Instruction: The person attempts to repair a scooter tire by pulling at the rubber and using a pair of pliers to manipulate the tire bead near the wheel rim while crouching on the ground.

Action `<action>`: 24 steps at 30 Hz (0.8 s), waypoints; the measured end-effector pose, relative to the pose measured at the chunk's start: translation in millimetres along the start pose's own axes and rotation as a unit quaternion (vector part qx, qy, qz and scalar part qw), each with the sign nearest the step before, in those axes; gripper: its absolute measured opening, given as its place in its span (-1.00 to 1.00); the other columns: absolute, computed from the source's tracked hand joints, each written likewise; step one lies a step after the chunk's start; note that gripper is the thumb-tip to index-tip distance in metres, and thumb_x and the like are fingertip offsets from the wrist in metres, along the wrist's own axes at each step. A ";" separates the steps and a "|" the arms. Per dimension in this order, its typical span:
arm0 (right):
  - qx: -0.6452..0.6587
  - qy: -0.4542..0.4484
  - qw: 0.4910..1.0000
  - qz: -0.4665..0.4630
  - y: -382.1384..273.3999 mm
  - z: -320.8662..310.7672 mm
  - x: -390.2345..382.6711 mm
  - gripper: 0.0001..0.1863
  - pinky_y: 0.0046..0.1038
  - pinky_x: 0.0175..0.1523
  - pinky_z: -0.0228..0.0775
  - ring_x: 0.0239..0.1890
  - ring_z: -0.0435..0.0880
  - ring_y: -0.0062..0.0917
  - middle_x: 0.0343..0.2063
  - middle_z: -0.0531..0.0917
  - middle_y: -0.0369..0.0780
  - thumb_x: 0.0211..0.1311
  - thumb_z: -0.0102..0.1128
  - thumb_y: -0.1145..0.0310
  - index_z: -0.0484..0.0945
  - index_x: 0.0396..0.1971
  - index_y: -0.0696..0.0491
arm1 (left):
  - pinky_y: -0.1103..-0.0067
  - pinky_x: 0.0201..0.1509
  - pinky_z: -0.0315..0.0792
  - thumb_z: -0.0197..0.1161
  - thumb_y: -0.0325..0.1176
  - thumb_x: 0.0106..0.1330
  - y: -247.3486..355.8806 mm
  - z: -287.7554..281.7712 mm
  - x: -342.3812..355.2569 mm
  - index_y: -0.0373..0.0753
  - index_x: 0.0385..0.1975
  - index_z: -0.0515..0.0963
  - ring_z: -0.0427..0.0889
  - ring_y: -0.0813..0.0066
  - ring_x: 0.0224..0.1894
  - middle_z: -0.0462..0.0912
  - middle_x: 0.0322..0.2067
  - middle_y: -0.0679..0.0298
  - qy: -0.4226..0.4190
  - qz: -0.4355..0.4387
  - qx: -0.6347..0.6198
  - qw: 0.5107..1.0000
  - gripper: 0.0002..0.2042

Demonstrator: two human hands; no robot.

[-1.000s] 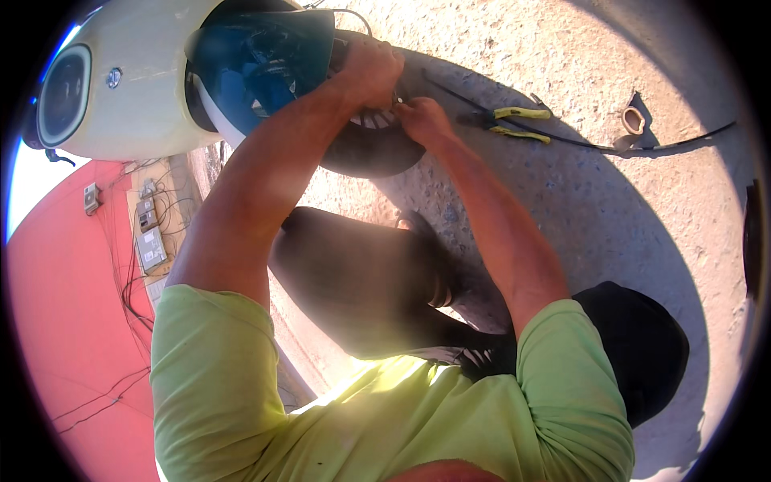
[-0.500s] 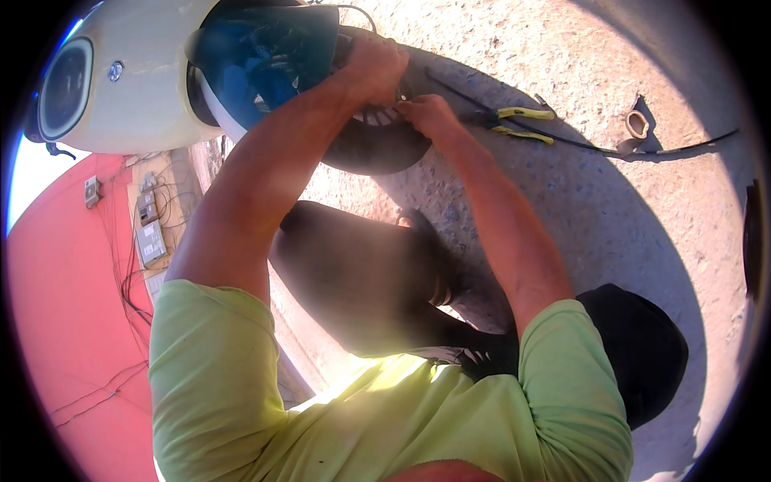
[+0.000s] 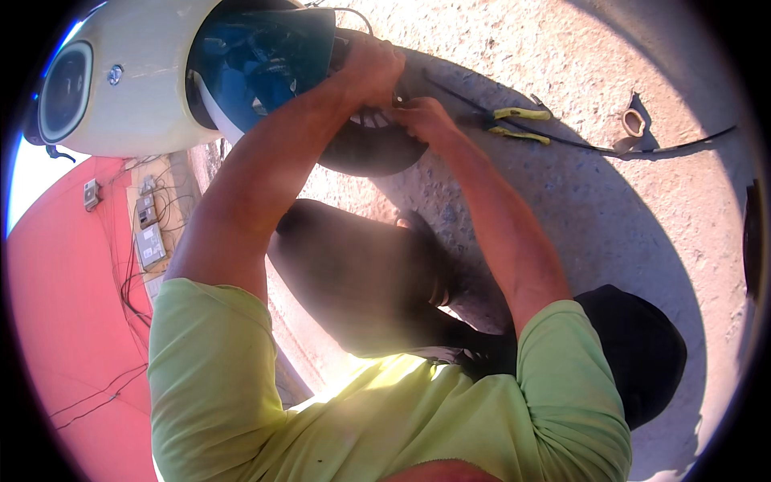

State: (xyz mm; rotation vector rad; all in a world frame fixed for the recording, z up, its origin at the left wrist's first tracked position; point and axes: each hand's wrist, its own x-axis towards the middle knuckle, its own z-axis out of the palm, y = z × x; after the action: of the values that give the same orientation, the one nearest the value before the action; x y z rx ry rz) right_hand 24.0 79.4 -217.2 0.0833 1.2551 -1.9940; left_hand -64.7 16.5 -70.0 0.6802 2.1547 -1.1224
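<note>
My left hand (image 3: 371, 74) is closed at the scooter's wheel hub, beside the teal fender (image 3: 265, 56), gripping something hidden by its fingers. My right hand (image 3: 422, 120) has its fingers pinched at a small metal part by the spoked rim (image 3: 368, 119); what it holds is too small to make out. The dark tyre (image 3: 361, 161) curves below both hands. Right of them on the concrete lie pliers with yellow handles (image 3: 518, 113) and a long black cable (image 3: 683, 140).
The cream scooter body (image 3: 136, 88) fills the upper left. A pink wall (image 3: 72, 305) with wiring and grey boxes (image 3: 149, 245) runs along the left. A small beige ring-shaped object (image 3: 633, 120) lies on the rough concrete (image 3: 626, 56) at right. My dark-clad leg (image 3: 345, 273) is bent below the wheel.
Both hands have shifted only very slightly, a little right and then back left, while staying at the hub. Nothing else has visibly changed.
</note>
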 end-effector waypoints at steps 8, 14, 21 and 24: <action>-0.239 0.217 0.944 -0.069 -14.5 25.7 -23.0 -0.51 -0.05 0.03 0.54 -0.10 0.73 0.01 -0.21 0.76 0.04 0.24 0.27 -0.06 0.68 -0.23 0.13 | 0.17 0.19 0.38 0.62 0.03 -0.19 -2.3 2.1 0.1 -0.25 0.11 0.53 0.59 0.05 0.14 0.62 0.03 0.05 0.004 0.006 -0.001 1.000 -0.19; -0.317 0.189 0.928 -0.052 -20.8 28.5 -29.2 -0.59 -0.02 0.08 0.53 -0.10 0.73 0.04 -0.20 0.74 0.09 0.38 0.07 0.01 0.63 -0.16 0.06 | 0.17 0.20 0.39 0.62 0.04 -0.18 -1.1 -4.1 3.5 -0.25 0.11 0.53 0.59 0.06 0.15 0.62 0.05 0.05 -0.035 0.001 -0.007 0.999 -0.19; -0.279 0.160 0.944 -0.077 -7.5 23.7 -13.0 -0.54 -0.03 0.09 0.54 -0.08 0.73 0.03 -0.18 0.74 0.09 0.37 0.04 0.01 0.71 -0.23 0.12 | 0.18 0.20 0.38 0.63 0.05 -0.20 -2.7 -5.4 2.9 -0.26 0.09 0.54 0.59 0.07 0.14 0.62 0.06 0.05 -0.034 0.001 -0.012 0.999 -0.19; -0.247 0.158 0.952 -0.084 -5.8 21.0 -11.7 -0.53 -0.05 0.10 0.54 -0.05 0.72 0.02 -0.17 0.73 0.09 0.31 0.13 -0.02 0.72 -0.23 0.13 | 0.18 0.19 0.39 0.62 0.05 -0.20 -2.3 -4.9 1.7 -0.28 0.07 0.55 0.60 0.07 0.13 0.62 0.05 0.05 -0.013 -0.001 -0.005 1.000 -0.19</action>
State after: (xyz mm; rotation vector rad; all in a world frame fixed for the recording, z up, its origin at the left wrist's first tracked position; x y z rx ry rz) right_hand 35.5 70.6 -197.2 0.0530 1.9955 -1.7900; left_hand -68.8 19.8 -67.7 0.6561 2.1381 -1.1147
